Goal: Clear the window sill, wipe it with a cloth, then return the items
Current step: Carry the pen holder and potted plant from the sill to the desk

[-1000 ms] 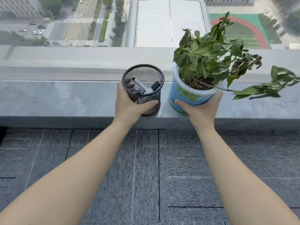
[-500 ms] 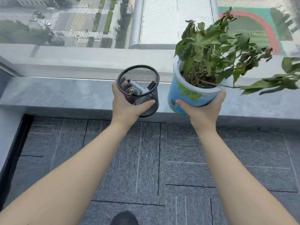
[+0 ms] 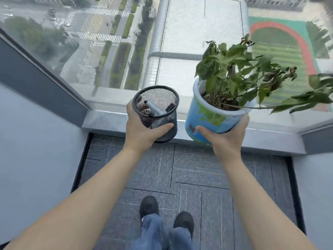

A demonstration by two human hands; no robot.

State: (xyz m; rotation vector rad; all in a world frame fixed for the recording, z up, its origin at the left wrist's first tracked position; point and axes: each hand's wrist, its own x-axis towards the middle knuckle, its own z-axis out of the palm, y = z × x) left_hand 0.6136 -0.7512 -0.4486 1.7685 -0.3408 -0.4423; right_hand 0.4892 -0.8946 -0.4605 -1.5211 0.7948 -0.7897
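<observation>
The pen holder [image 3: 156, 112] sits in the left hand [image 3: 142, 130], left of the plant pot [image 3: 212, 120] held in the right hand [image 3: 225, 136]; pens [image 3: 153, 110] lie inside the holder; both are held in front of the window sill [image 3: 108, 121], which runs behind them below the window glass [image 3: 198, 42]; two shoes [image 3: 149, 206] stand on the carpet floor [image 3: 198, 168] beneath the arms; walls [image 3: 36, 141] flank left and right.
</observation>
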